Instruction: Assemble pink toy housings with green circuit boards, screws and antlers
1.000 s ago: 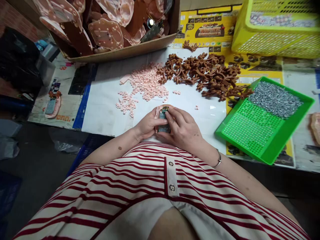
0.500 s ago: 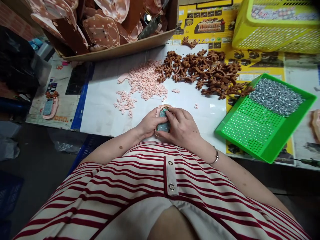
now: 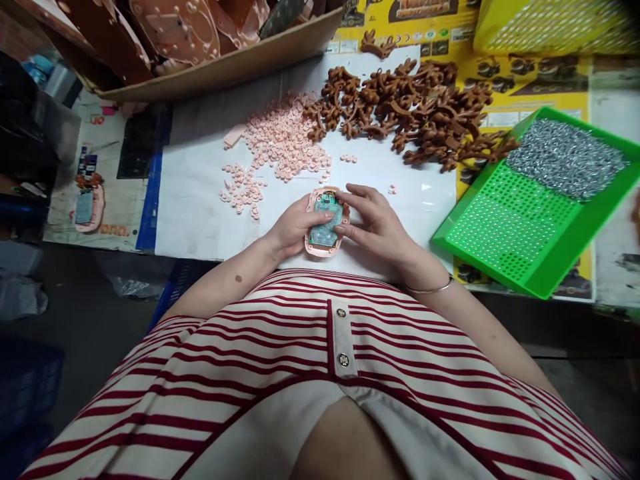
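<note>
My left hand (image 3: 295,229) grips a pink plastic toy casing (image 3: 323,252) from its left side, thumb lying across the front. Inside the casing sits a green circuit board (image 3: 327,217), partly covered by that thumb. My right hand (image 3: 377,223) is at the casing's right edge with fingers apart; its thumb and fingertips are at or against the rim, and I cannot tell how firmly they touch. Beyond the hands lie a heap of small pale pink round parts (image 3: 285,140) and a pile of brown antler-shaped pieces (image 3: 430,120).
A green perforated tray (image 3: 535,267) holding silver screws (image 3: 565,159) stands on the right. At the back left is a cardboard box (image 3: 225,70) of pink and brown shells. A yellow basket (image 3: 550,30) stands back right. Another assembled casing (image 3: 90,207) lies far left.
My right hand has opened and drawn back rightward from the board, uncovering more of it. My left hand still holds the casing. The view has tilted slightly downward.
</note>
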`<state>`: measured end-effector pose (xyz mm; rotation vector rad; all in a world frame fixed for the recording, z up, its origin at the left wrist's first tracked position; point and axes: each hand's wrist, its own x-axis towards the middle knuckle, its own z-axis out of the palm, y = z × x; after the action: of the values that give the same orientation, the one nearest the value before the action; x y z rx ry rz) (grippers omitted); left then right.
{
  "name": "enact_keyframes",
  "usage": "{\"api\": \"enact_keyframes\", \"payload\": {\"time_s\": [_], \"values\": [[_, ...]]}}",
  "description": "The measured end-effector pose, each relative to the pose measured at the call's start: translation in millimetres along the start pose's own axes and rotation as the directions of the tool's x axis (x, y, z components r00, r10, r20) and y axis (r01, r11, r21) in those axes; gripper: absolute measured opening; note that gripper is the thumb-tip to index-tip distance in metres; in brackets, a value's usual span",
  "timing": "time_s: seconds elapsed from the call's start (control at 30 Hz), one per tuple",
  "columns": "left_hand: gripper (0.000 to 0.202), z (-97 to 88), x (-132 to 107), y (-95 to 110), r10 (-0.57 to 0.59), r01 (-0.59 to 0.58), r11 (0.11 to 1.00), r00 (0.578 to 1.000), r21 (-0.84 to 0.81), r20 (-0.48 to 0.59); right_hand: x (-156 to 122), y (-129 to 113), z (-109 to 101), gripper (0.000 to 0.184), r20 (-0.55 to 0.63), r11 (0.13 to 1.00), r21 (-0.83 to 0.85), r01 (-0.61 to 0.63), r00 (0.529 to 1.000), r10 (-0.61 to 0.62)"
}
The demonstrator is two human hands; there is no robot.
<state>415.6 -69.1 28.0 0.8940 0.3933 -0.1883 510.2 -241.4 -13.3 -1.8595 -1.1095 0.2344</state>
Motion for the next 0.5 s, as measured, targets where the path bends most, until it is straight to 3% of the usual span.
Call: {"api": "enact_keyframes", "payload": {"time_s": [0.5], "values": [[0.053,-2.1,2,0,0.047,-0.046,0.999,0.998,0.029,-0.034,7,-1,12,0.059,0.007,0.997,-0.054,0.053,0.999,-0.052]]}}
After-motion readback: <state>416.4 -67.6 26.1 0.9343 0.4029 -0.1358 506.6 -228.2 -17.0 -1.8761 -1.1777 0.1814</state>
